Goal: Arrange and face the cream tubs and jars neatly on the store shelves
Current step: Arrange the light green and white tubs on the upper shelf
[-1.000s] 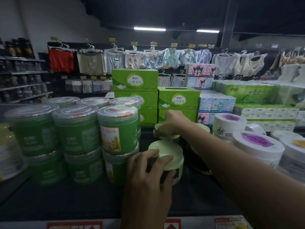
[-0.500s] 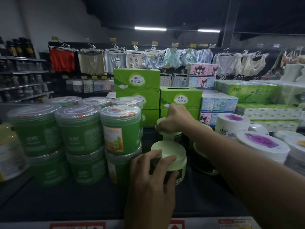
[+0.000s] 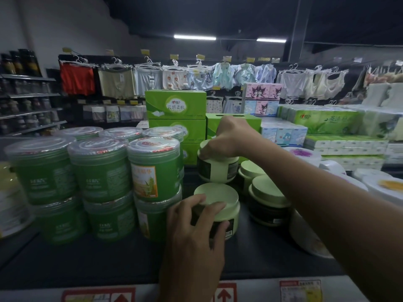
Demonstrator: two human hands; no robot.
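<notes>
Rear jar (image 3: 218, 170): now lifted higher, right hand (image 3: 229, 139) clamped over its lid. Front jar (image 3: 226, 203): unmoved, left hand (image 3: 196, 227) gripping its side. Likely stacking next.

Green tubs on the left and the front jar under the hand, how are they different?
The green tubs have clear lids; the front jar has a solid pale green lid. The tubs are taller and stacked two high; the jar is squat and unstacked on the shelf. The tubs' bodies are bright green; the jar's body looks dark. Both are round.
</notes>
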